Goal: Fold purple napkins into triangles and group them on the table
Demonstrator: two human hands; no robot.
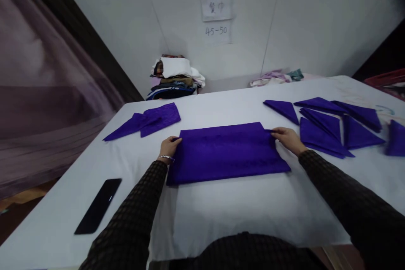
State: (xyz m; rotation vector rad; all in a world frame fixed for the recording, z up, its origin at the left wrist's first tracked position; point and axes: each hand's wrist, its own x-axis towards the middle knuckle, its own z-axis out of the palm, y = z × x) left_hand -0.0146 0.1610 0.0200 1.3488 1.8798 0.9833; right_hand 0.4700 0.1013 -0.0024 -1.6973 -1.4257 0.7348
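A purple cloth napkin [226,154] lies in front of me on the white-covered table, partly folded over into a wide rectangle. My left hand [169,147], with a silver bracelet at the wrist, pinches its left edge near the upper corner. At the opposite side my right hand [287,138] pinches the upper right corner and holds it slightly out. A strip of the napkin's lower layer shows beyond the folded edge. Both hands are closed on the fabric, thumbs on top.
Several purple napkins folded into triangles [319,128] lie at the right. More purple cloth [161,119] rests at the back left. A black phone-like slab [98,206] is by my left forearm. Stacked clothes [175,78] stand against the wall, below a paper sign [217,2].
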